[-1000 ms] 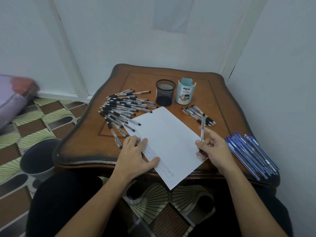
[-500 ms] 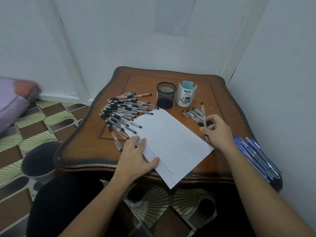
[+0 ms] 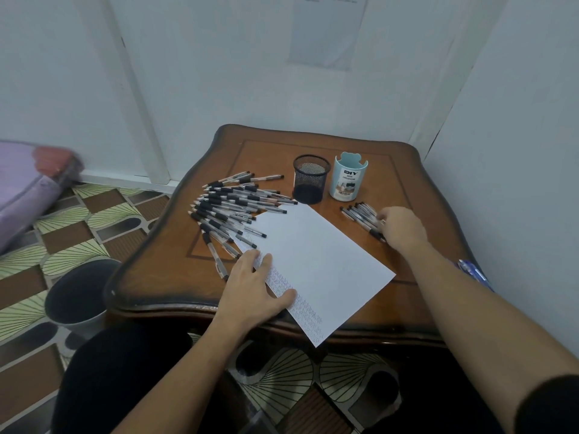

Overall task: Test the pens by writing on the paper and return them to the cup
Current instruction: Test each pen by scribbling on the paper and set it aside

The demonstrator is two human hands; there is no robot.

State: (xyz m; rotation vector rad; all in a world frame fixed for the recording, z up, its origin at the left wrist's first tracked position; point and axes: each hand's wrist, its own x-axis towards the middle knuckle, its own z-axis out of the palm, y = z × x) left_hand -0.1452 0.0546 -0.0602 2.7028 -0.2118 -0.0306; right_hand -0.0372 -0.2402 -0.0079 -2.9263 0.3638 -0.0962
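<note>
I am pressing my left hand (image 3: 253, 286) flat on the paper (image 3: 319, 264). Its fingers are lying straight and slightly spread, and the thumb is resting near the sheet's left edge, beside the rows of small handwriting running along that edge. The paper is lying at an angle in the middle of the surface (image 3: 175, 277), and its near corner is overhanging the front edge.

I am reaching my right hand (image 3: 402, 227) to the small group of pens (image 3: 360, 214) lying on the surface just right of the paper. The hand is covering the near ends of these pens and its fingertips are touching them. 1 black-gripped pen is showing below the hand. The fingers are facing away from the camera, so I cannot tell whether they are gripping a pen or only resting on the group.

The large pile of pens (image 3: 238, 208) is lying fanned out to the left of the paper, with a few pens overlapping the sheet's far left edge. 2 cups are standing side by side behind the paper: the black mesh cup (image 3: 311, 178) on the left, with no pens showing above its rim, and the light blue cup (image 3: 347, 178) on the right, just behind the small group.

Blue pens (image 3: 473, 270) are showing at the right edge of the surface, partly hidden by my right forearm. A bucket (image 3: 78, 292) is standing on the patterned floor (image 3: 62, 220) to the left.
</note>
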